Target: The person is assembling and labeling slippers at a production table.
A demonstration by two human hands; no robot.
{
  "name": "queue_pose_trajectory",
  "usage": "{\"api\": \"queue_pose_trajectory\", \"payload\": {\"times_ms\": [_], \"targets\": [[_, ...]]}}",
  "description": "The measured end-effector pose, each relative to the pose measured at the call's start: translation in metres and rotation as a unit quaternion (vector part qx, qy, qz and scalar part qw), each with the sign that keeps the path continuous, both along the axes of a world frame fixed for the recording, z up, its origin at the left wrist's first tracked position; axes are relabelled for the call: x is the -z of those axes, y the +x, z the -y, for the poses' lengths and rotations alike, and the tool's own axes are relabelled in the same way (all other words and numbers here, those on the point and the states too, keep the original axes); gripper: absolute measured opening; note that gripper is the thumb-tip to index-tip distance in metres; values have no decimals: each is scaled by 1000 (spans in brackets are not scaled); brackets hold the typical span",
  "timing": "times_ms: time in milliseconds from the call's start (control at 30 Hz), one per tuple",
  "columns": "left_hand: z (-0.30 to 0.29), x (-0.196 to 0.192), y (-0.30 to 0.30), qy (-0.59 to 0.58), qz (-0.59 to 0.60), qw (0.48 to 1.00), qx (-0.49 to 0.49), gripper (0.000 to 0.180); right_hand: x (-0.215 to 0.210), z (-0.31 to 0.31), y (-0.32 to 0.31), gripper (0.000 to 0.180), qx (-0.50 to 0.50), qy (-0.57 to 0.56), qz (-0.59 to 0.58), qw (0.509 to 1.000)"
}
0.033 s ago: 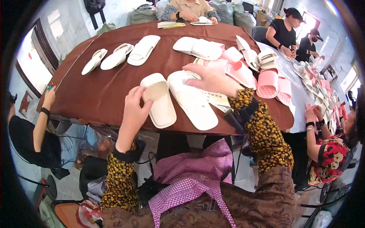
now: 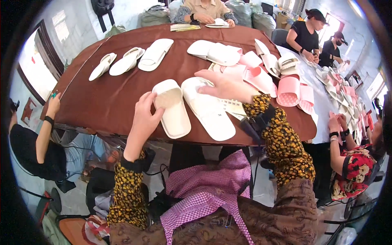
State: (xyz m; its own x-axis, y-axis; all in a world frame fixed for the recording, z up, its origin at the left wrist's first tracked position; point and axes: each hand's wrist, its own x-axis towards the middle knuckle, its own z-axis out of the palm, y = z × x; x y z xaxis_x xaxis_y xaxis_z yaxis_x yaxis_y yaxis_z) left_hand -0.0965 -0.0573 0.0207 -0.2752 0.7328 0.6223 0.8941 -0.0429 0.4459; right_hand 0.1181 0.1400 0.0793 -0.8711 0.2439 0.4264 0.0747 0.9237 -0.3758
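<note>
Two white slippers lie side by side at the table's near edge. My left hand point(image 2: 141, 120) holds the left side of the left slipper point(image 2: 177, 122), its thumb over the edge. My right hand point(image 2: 226, 86) reaches across the right slipper point(image 2: 214, 120) and grips its strap end, thumb on top; some fingertips are hidden. Under my right wrist lies a pale printed strip point(image 2: 232, 107). Pink slippers point(image 2: 260, 81) lie just beyond that hand.
Three white slippers point(image 2: 155, 55) stand in a row on the brown-covered table point(image 2: 94, 104). More white slippers point(image 2: 216, 53) lie at the back right. A side table holds a slipper pile point(image 2: 341, 90). People work around; one point(image 2: 206, 14) sits opposite.
</note>
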Motion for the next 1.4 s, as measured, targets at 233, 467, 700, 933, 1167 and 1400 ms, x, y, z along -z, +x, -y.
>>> {"api": "queue_pose_trajectory", "payload": {"times_ms": [233, 467, 700, 933, 1167, 1400], "targets": [[-30, -14, -44, -138, 100, 980, 106, 63, 11, -26, -24, 51, -12, -50, 157, 986], [-39, -36, -53, -279, 231, 921, 143, 75, -14, -8, -1, 38, 41, -108, 130, 985], [-6, -24, -46, -174, 195, 965, 34, 84, -52, -9, 47, 24, 214, -122, 34, 968], [18, 3, 0, -9, 64, 995, -74, 85, -27, -19, 65, 28, 302, -186, -1, 935], [22, 12, 45, 17, 76, 995, -60, 63, 2, 4, 54, 29, 279, -296, -16, 913], [34, 17, 47, 14, 244, 969, -43, 43, 2, 34, 43, 21, 110, -495, -7, 862]]}}
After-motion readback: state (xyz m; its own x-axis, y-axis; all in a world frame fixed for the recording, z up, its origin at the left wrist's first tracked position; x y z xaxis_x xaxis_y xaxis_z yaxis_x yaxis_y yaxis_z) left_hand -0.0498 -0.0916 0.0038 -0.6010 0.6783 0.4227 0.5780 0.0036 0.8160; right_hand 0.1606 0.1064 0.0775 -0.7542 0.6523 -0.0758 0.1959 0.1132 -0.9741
